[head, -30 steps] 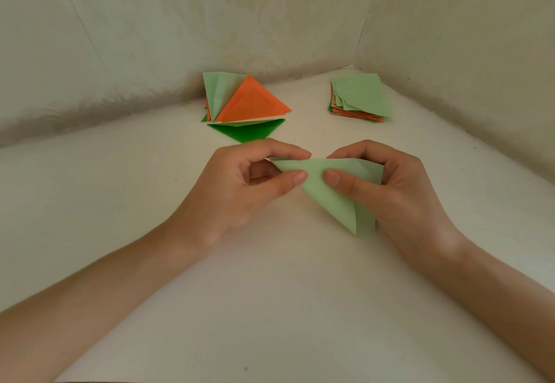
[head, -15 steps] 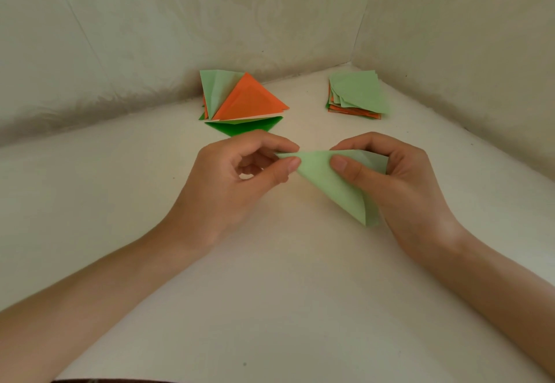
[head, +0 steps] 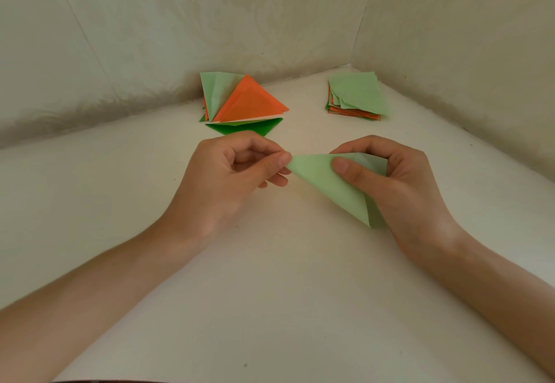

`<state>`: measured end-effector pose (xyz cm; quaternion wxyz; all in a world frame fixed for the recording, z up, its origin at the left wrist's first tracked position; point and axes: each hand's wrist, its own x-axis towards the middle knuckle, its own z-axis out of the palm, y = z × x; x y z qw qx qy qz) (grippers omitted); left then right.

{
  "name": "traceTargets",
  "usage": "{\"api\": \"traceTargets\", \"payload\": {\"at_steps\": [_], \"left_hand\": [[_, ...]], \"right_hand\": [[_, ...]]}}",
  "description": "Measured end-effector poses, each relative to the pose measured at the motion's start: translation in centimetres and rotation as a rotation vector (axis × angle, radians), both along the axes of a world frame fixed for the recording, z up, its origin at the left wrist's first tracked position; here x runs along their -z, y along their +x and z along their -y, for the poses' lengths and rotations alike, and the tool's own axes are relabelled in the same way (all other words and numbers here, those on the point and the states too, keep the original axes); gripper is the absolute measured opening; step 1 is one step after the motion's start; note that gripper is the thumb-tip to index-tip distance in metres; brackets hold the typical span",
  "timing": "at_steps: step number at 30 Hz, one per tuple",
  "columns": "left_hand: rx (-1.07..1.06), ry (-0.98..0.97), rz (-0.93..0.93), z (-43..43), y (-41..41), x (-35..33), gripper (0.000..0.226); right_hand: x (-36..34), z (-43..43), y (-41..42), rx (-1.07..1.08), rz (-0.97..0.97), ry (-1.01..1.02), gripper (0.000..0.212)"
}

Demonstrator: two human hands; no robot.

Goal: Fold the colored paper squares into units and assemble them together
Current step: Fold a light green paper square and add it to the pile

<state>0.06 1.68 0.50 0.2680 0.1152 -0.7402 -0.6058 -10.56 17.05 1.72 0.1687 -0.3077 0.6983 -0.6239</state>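
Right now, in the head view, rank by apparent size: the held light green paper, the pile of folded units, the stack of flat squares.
Tied first: pile of folded units and held light green paper; the paper is nearer and partly hidden by the right hand, so unranked.
Smallest: stack of flat squares.

White tabletop (head: 270, 307), pale patterned wall panels (head: 210, 22) meeting at a back corner

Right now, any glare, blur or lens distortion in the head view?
Head view: soft, even light, no glare, faint shadows under the left hand and right hand. Light green folded paper sharp, no motion blur; paper stack at the back slightly softer. Wide-angle bowing along the table edge.
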Motion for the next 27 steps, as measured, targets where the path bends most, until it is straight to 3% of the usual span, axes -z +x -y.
{"api": "traceTargets", "payload": {"at_steps": [6, 11, 15, 19, 24, 27], "left_hand": [[-0.018, -0.035, 0.034, 0.3, 0.0, 0.2, 0.004], [0.001, -0.426, 0.073, -0.3, 0.3, 0.5, 0.004], [0.074, -0.348, 0.090, -0.6, 0.2, 0.6, 0.004], [0.100, -0.237, 0.028, -0.3, 0.1, 0.7, 0.009], [0.093, -0.256, -0.031, -0.1, 0.1, 0.7, 0.012], [0.070, -0.264, -0.044, -0.1, 0.2, 0.7, 0.013]], "right_hand": [[0.2, 0.0, -0.1, -0.001, -0.031, 0.027, 0.016], [0.4, 0.0, 0.2, -0.113, -0.202, 0.138, 0.013], [0.5, 0.1, 0.7, -0.150, -0.258, 0.137, 0.013], [0.4, 0.1, 0.4, -0.078, -0.140, 0.091, 0.015], [0.0, 0.1, 0.2, -0.103, 0.092, 0.054, 0.006], [0.0, 0.0, 0.1, -0.157, 0.180, 0.105, 0.018]]}}
